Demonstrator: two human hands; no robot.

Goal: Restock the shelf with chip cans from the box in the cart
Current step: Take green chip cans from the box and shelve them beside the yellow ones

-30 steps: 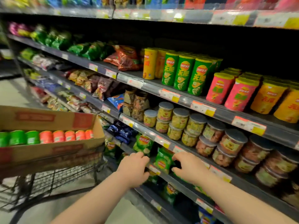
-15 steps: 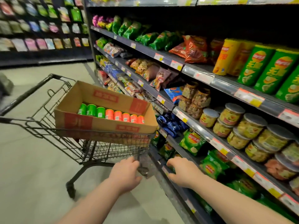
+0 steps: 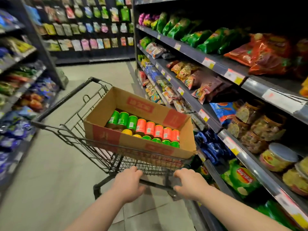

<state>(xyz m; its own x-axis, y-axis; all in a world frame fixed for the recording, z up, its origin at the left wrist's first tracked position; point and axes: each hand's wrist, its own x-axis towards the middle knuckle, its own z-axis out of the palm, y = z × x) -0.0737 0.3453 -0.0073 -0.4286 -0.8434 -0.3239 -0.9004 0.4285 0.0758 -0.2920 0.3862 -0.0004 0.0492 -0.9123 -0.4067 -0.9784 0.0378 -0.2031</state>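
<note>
Your left hand and right hand each curl around the near edge of the cart; the box of cans sits inside, beside the shelf.

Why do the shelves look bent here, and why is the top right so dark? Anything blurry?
In the head view, the wide-angle lens bows the shelf edges and stretches the forearms; the upper right recess sits in deep shadow while the box and chip cans are evenly lit; the price tags and left shelving are blurred.
</note>
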